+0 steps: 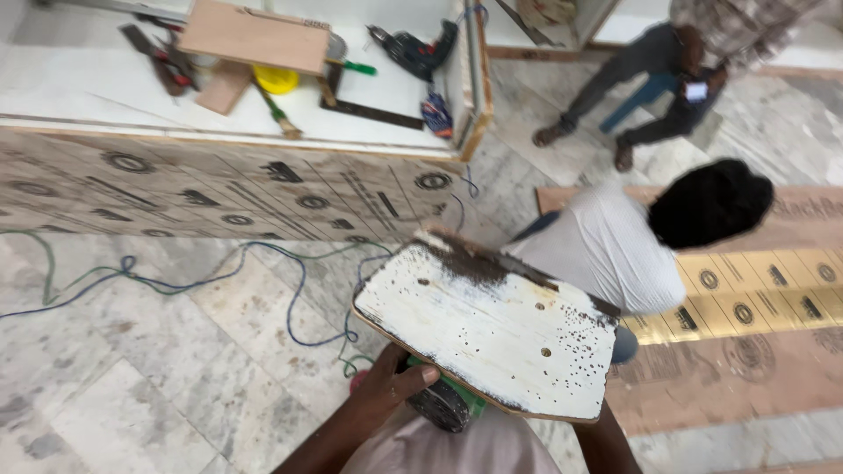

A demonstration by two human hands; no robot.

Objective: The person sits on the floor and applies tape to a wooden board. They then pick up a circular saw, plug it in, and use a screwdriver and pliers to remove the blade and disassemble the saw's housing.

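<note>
Over the marble floor (176, 369), close to the body: left hand (386, 391) gripping the board (492, 333), thumb pressed on its near edge. Right hand hidden underneath (fingers untellable). White panel looks stiff, light, rough-edged; best held at both ends.

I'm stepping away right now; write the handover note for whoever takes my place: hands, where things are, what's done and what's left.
Left hand: gripping the near edge of the white painted board, thumb on top, above a black-and-green power tool under the board.
Right hand: hidden under the board's right end; only the forearm shows, so its grip cannot be told.
Board: held up, tilted, off the marble floor; dark debris along its far edge, small holes in its face.
Nearby: drill on the white cabinet; wires on the floor; another person crouching ahead.
Done: board lifted. Left: setting it down.
</note>
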